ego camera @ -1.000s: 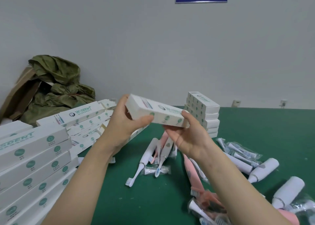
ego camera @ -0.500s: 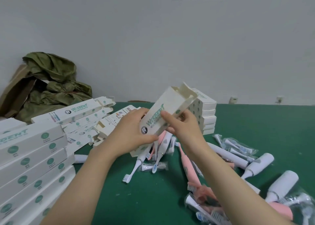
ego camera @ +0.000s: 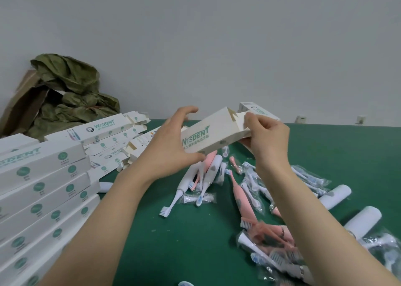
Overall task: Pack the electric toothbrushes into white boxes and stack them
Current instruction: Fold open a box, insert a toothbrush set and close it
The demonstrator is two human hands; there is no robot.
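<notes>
White box tilted, end flaps open; left hand grips its body, right hand pinches a flap

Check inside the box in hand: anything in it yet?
The white box is open at one end, flaps spread; nothing sticks out. Its interior is hidden: the view is side-on and the right hand pinches a flap. The left hand grips the other end.

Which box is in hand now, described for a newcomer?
Over the green table, above the toothbrush pile, the left hand and right hand hold one white box. Unlike the stacked boxes at left, it alone is airborne, right-end flaps open.
</notes>
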